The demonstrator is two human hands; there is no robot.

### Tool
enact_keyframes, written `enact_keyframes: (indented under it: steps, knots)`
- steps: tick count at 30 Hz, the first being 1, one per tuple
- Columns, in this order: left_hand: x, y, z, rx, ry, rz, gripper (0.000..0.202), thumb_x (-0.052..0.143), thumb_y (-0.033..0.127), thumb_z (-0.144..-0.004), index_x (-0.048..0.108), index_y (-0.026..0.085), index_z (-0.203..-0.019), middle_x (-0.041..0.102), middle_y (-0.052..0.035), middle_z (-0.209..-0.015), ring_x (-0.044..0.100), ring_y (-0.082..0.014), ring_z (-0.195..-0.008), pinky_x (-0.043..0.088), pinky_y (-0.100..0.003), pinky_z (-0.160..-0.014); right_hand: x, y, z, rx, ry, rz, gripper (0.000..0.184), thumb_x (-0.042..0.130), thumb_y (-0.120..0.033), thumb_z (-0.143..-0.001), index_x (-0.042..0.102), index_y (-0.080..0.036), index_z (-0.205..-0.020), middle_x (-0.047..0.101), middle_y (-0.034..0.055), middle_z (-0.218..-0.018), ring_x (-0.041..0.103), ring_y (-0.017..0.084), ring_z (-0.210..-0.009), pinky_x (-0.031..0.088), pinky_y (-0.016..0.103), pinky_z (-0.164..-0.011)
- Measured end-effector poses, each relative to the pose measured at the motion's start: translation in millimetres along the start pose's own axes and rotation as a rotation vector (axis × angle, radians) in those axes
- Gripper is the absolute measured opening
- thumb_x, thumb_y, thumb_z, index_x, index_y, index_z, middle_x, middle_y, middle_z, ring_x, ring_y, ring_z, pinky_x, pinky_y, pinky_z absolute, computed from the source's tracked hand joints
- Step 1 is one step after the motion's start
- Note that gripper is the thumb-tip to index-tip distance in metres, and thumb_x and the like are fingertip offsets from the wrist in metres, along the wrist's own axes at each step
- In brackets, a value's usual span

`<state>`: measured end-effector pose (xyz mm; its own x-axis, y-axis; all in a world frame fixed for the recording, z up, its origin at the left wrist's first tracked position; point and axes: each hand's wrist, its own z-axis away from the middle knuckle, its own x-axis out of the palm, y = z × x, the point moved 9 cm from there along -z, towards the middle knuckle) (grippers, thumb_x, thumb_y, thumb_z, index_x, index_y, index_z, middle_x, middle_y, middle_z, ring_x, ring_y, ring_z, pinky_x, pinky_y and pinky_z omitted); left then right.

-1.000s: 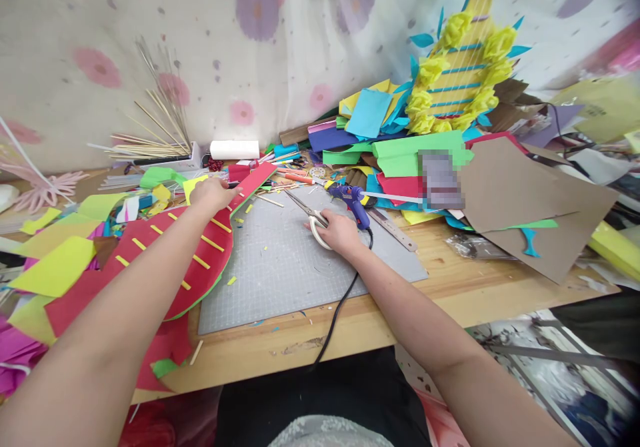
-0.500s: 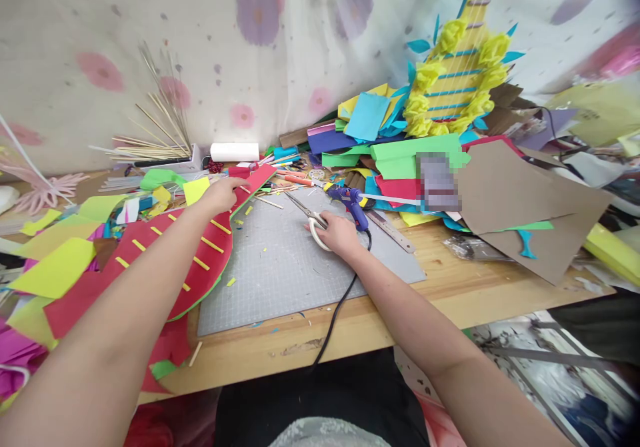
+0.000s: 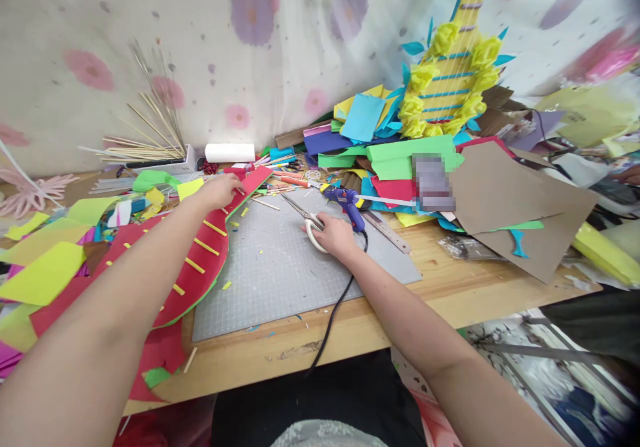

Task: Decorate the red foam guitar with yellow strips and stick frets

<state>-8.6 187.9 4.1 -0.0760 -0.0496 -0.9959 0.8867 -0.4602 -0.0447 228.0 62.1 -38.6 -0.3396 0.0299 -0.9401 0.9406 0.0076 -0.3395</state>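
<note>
My left hand (image 3: 219,191) lies on the neck of a red guitar-shaped paper cutout (image 3: 200,267) that carries short yellow strips, its fingers stretched out towards the neck's far end. The cutout rests partly on a grey cutting mat (image 3: 280,267). My right hand (image 3: 336,235) sits on the mat with its fingers closed over the white handles of a pair of scissors (image 3: 309,223), whose blades point away to the upper left. A blue glue gun (image 3: 349,203) lies just beyond that hand, and its black cord (image 3: 334,315) runs off the table's front edge.
A metal ruler (image 3: 387,231) and brown cardboard (image 3: 515,200) lie to the right. Coloured paper (image 3: 385,153) is heaped at the back under a yellow paper guitar (image 3: 450,80). Bamboo sticks (image 3: 150,137), a white roll (image 3: 231,152) and green-yellow scraps (image 3: 45,275) fill the left.
My left hand has slid slightly along the red neck and its fingers have stretched out. My right hand has stayed on the scissors. The view has shifted a little.
</note>
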Motion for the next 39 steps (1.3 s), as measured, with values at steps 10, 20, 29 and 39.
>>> enact_keyframes:
  steps: [10,20,29,39]
  knots:
    - [1.4,-8.1,1.5,0.004,-0.09,-0.091,0.029,0.046,0.022,-0.069,0.069,0.026,-0.086,0.069,-0.0015,-0.096,0.06,-0.02,-0.089,0.041,-0.025,-0.073,2.6,0.2,-0.5,0.0,-0.012,0.022,0.051,0.037,-0.065,-0.079,0.061,-0.021,-0.09,0.067,0.0066,-0.081,0.061,0.019,-0.075,0.034,0.025,-0.06]
    - [1.6,-3.7,7.5,0.032,-0.129,-0.062,0.027,0.047,0.019,-0.066,0.069,0.026,-0.08,0.07,-0.0009,-0.088,0.061,-0.0176,-0.079,0.039,-0.024,-0.07,1.2,-1.5,0.8,-0.004,-0.008,0.015,0.05,0.036,-0.063,-0.081,0.061,-0.02,-0.088,0.067,0.0064,-0.08,0.061,0.019,-0.074,0.034,0.025,-0.059]
    - [-4.5,0.5,11.2,0.073,-0.096,-0.054,0.031,0.045,0.021,-0.067,0.069,0.026,-0.087,0.069,-0.0017,-0.093,0.061,-0.0189,-0.088,0.04,-0.024,-0.077,0.3,-1.9,0.8,0.002,-0.012,0.027,0.052,0.035,-0.065,-0.08,0.061,-0.02,-0.089,0.068,0.0073,-0.08,0.062,0.02,-0.075,0.036,0.025,-0.059]
    - [-24.3,4.1,21.1,-0.056,0.034,0.04,0.033,0.051,0.02,-0.063,0.067,0.024,-0.092,0.066,-0.0019,-0.105,0.059,-0.0216,-0.094,0.042,-0.026,-0.077,-1.7,-1.1,5.2,0.034,-0.073,0.038,0.042,0.041,-0.055,-0.081,0.059,-0.02,-0.094,0.068,0.0085,-0.085,0.063,0.022,-0.082,0.04,0.027,-0.062]
